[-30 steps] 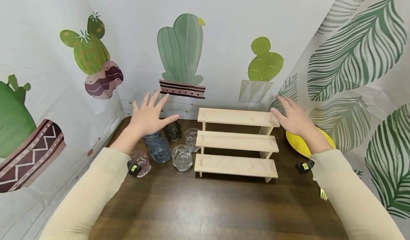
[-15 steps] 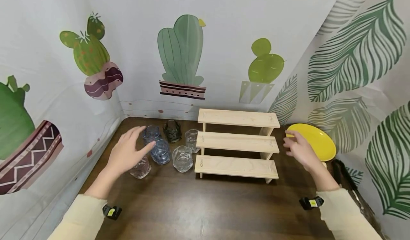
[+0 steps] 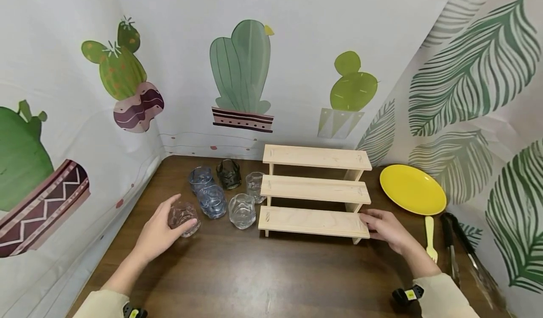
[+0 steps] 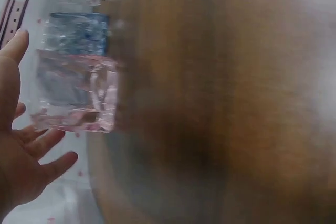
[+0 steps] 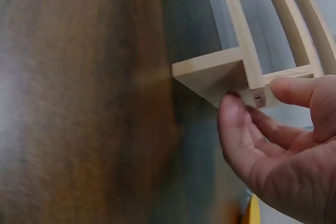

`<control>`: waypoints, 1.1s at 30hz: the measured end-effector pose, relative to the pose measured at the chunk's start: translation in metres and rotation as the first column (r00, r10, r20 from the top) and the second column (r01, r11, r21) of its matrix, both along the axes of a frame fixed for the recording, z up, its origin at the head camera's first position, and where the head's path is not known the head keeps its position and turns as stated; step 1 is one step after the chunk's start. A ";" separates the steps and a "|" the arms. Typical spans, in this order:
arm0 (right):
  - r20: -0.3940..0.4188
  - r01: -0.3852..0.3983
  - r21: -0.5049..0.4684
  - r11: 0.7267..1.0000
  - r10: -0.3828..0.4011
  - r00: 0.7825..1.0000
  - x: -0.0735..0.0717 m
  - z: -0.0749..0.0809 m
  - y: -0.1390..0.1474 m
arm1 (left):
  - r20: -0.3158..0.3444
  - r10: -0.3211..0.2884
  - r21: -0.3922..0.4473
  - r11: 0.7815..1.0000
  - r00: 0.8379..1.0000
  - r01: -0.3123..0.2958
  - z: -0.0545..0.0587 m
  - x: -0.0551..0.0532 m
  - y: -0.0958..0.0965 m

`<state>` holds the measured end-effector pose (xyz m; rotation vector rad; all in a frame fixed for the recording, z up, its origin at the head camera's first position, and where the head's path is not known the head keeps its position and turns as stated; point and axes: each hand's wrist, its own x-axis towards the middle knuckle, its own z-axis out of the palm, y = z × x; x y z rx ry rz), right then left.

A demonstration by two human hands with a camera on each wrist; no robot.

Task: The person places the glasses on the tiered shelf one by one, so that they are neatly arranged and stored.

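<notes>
My left hand (image 3: 158, 231) reaches round a pinkish clear glass (image 3: 185, 218) at the left, thumb on the near side and fingers on the far side. In the left wrist view the fingers are spread, with a gap before the pink glass (image 4: 79, 92). My right hand (image 3: 388, 231) is at the right end of a three-tier wooden shelf (image 3: 314, 220). In the right wrist view, its thumb and curled fingers hold the end of the lowest tier of the shelf (image 5: 239, 30).
Beside the pink glass stand blue glasses (image 3: 212, 201), a dark glass (image 3: 228, 174) and clear glasses (image 3: 242, 211). To the right lie a yellow plate (image 3: 413, 189), a yellow fork (image 3: 430, 238) and black-handled tongs (image 3: 460, 242). Patterned cloth (image 3: 297, 63) hangs behind.
Both hands have come down toward me from above the table. The left has gone to the pink glass, and the right has moved in to the shelf's lower right end and taken hold.
</notes>
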<state>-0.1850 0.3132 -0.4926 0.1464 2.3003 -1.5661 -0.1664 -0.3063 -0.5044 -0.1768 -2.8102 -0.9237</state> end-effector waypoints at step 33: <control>0.091 0.007 -0.253 0.968 0.017 0.996 0.006 -0.010 0.013 | -0.020 0.108 0.318 0.943 0.994 -0.096 -0.027 0.003 0.000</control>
